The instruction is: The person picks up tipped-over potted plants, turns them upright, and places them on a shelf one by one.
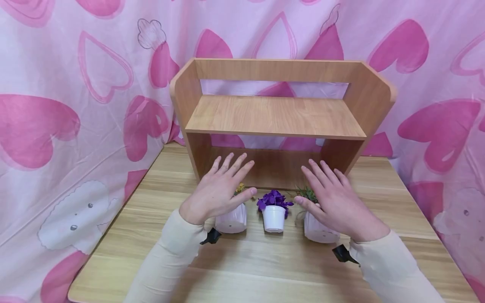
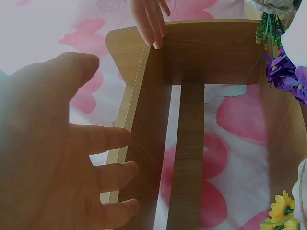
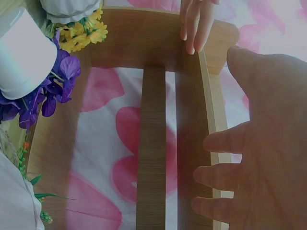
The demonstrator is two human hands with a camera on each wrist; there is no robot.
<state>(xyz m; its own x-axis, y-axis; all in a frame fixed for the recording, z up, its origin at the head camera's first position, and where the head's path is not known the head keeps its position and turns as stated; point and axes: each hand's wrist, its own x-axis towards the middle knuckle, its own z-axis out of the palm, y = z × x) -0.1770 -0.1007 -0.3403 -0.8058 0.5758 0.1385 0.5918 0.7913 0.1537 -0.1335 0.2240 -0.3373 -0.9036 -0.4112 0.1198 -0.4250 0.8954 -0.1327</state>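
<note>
Both hands hover palm down with fingers spread, before a wooden two-tier shelf point(image 1: 276, 115). My left hand point(image 1: 219, 189) is above a white pot point(image 1: 232, 221) with yellow flowers point(image 2: 282, 207), which it partly hides. Over another white pot point(image 1: 320, 231) with green sprigs point(image 1: 306, 194) is my right hand point(image 1: 337, 204). Between them a smaller white pot point(image 1: 273, 219) holds purple flowers point(image 1: 273, 199). Neither hand grips anything. In the wrist views, the left fingers point(image 2: 115, 137) and right fingers point(image 3: 225, 141) overlap the shelf's edge; whether they touch it I cannot tell.
The shelf stands at the back of a light wooden table point(image 1: 261, 282), its lower compartment facing forward. A pink heart-patterned curtain point(image 1: 106, 67) hangs behind and along both sides. Black straps or mounts point(image 1: 211, 236) hang under both wrists.
</note>
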